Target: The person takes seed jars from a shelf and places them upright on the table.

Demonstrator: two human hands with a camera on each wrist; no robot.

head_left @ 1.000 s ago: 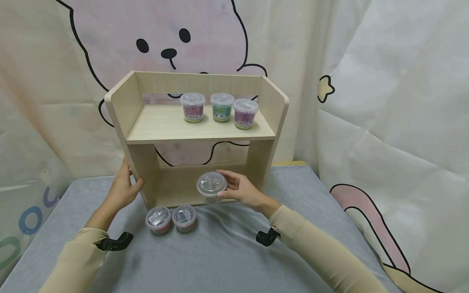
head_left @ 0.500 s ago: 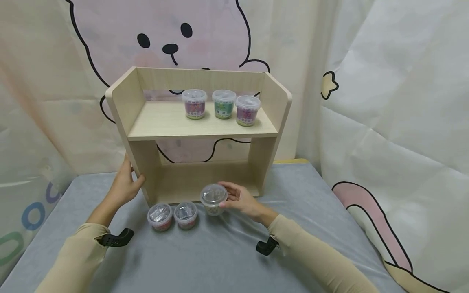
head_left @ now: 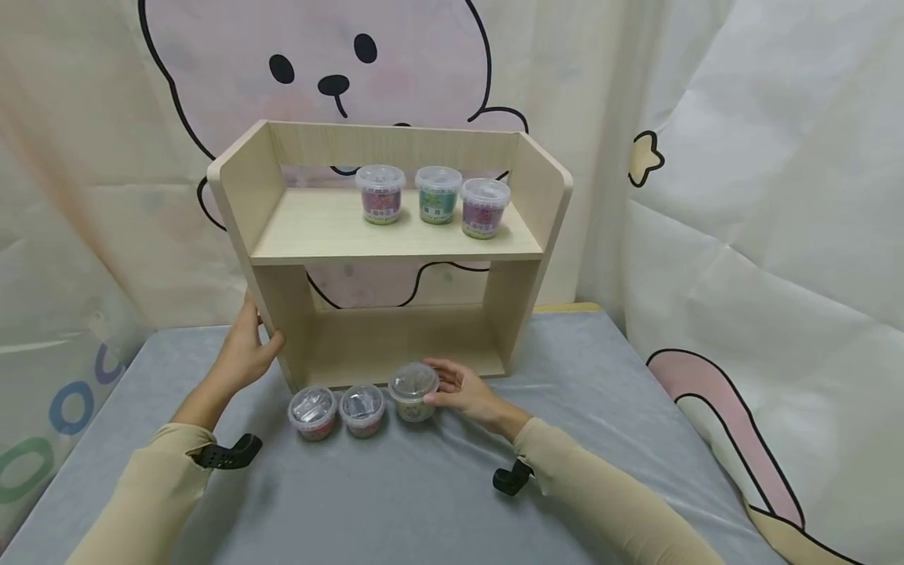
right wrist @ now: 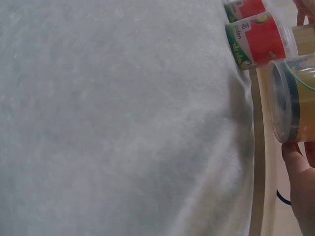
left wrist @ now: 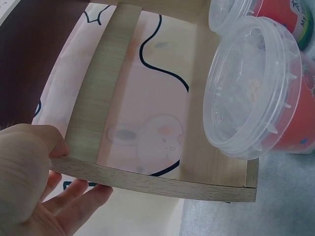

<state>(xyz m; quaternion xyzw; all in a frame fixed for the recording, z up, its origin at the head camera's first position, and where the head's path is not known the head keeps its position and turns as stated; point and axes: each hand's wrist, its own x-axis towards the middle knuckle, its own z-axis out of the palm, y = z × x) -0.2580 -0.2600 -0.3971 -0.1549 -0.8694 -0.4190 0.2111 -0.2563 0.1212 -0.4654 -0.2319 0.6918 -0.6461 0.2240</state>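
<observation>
While the left grip (head_left: pixel 243 353) clasps the left side of the shelf (head_left: pixel 318 235), the right grip (head_left: pixel 469 396) holds a cup (head_left: pixel 412 395) before the shelf's centre; worktop (head_left: pixel 353 510) contact cannot be confirmed. Two red cups (head_left: pixel 313 414) stand before its left half; three more cups (head_left: pixel 437 198) occupy its upper board.

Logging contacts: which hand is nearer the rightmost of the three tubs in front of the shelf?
Right: the right hand grips that tub from its right. The left hand is farther, holding the left side of the shelf.
</observation>
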